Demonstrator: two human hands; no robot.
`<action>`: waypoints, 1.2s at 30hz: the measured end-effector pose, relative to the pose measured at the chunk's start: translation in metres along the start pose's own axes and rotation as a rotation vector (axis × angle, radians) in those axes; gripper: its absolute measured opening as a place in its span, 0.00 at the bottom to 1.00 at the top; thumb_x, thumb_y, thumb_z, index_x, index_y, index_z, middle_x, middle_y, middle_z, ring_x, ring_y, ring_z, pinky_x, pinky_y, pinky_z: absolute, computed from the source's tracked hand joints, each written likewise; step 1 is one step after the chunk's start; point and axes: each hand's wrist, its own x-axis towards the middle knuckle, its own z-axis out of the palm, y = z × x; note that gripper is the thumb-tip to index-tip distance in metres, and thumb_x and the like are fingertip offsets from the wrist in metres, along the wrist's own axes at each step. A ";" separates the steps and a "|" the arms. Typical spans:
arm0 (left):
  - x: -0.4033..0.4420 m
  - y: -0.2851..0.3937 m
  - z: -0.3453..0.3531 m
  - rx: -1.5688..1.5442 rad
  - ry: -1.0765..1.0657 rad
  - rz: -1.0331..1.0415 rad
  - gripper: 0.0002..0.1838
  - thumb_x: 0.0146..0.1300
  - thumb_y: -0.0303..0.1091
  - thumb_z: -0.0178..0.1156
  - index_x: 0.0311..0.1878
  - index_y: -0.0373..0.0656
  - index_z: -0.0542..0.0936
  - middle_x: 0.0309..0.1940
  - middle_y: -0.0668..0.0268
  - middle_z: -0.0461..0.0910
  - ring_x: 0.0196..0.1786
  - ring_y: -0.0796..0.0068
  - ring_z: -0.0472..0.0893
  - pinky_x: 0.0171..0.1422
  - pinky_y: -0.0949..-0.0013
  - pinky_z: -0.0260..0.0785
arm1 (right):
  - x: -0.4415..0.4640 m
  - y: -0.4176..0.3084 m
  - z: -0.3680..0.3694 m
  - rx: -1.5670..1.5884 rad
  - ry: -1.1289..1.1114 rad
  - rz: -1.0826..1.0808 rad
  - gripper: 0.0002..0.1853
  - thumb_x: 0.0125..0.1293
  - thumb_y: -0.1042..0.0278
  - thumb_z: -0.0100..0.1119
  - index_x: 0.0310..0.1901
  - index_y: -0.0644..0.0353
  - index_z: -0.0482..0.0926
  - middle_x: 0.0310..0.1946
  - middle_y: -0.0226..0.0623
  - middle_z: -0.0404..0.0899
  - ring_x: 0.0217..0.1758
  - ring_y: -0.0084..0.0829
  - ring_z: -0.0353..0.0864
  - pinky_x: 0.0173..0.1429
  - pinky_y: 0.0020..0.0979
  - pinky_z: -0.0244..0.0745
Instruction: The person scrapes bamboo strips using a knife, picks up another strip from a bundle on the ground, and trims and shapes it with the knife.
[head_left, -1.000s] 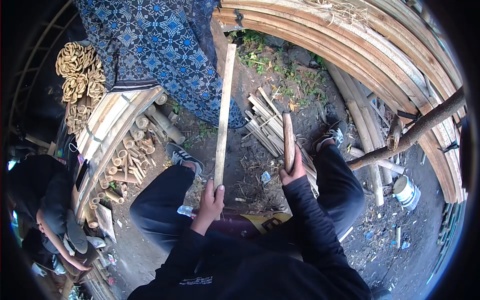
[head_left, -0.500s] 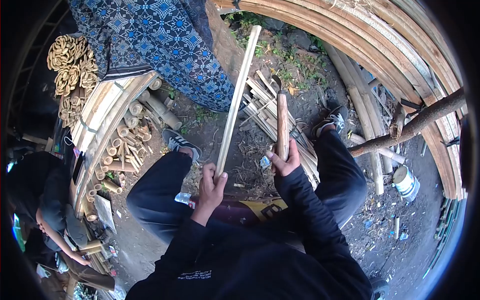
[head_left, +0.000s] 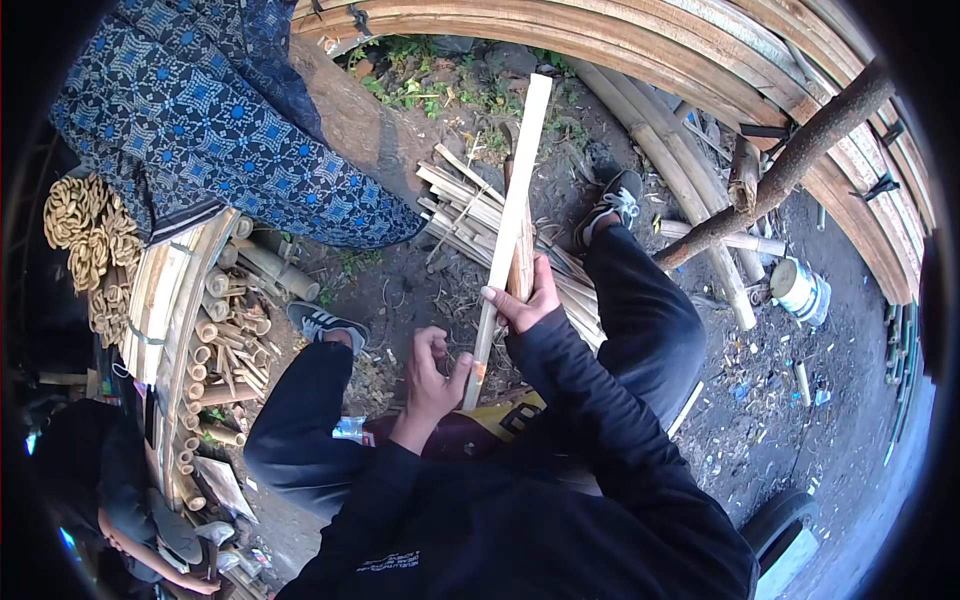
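Observation:
My right hand (head_left: 532, 298) grips the wooden handle of a knife (head_left: 523, 258), with the thumb pressing a pale bamboo strip (head_left: 514, 195) against it. The strip stands long and slanted in front of the handle and covers much of the knife; the blade is mostly hidden. My left hand (head_left: 435, 388) is just left of the strip's lower end, fingers loosely curled and thumb apart, with nothing in it. Behind the knife, on the ground, lies a tied bundle of split sticks (head_left: 462, 205).
Long bent bamboo slats (head_left: 640, 55) arch across the back and right. A rough branch (head_left: 780, 190) juts in at right, near a white bucket (head_left: 797, 290). Cut bamboo pieces (head_left: 225, 370) and patterned blue cloth (head_left: 230, 130) are at left. A person (head_left: 110, 490) sits at lower left.
The strip has passed from my left hand to my right, beside the knife handle. My left hand has loosened. The view has turned, shifting the surroundings leftward.

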 end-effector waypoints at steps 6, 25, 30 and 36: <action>0.129 0.074 -0.081 0.107 0.181 0.224 0.20 0.58 0.35 0.65 0.50 0.37 0.72 0.37 0.59 0.74 0.39 0.67 0.75 0.44 0.66 0.69 | 0.000 0.019 -0.001 -0.315 -0.145 -0.181 0.35 0.51 0.73 0.73 0.56 0.61 0.61 0.42 0.38 0.75 0.46 0.28 0.77 0.53 0.30 0.72; 0.178 0.104 -0.052 -0.315 0.295 0.021 0.11 0.67 0.36 0.59 0.38 0.37 0.77 0.27 0.68 0.80 0.29 0.81 0.78 0.32 0.76 0.70 | -0.017 0.010 0.008 -0.369 -0.353 -0.225 0.36 0.51 0.67 0.74 0.57 0.61 0.61 0.46 0.42 0.73 0.50 0.31 0.74 0.57 0.31 0.69; 0.175 0.120 -0.047 -0.507 0.319 -0.141 0.10 0.68 0.38 0.57 0.37 0.41 0.75 0.27 0.71 0.78 0.30 0.84 0.78 0.29 0.80 0.70 | -0.021 0.001 0.011 -0.251 -0.359 -0.096 0.35 0.53 0.70 0.73 0.57 0.61 0.61 0.45 0.37 0.72 0.50 0.26 0.73 0.56 0.29 0.70; 0.175 0.107 -0.043 -0.411 0.291 -0.034 0.11 0.69 0.37 0.56 0.45 0.39 0.75 0.39 0.67 0.78 0.39 0.81 0.79 0.39 0.78 0.73 | -0.022 -0.011 0.009 -0.127 -0.335 0.094 0.34 0.54 0.72 0.72 0.58 0.60 0.61 0.44 0.33 0.71 0.45 0.21 0.71 0.47 0.26 0.73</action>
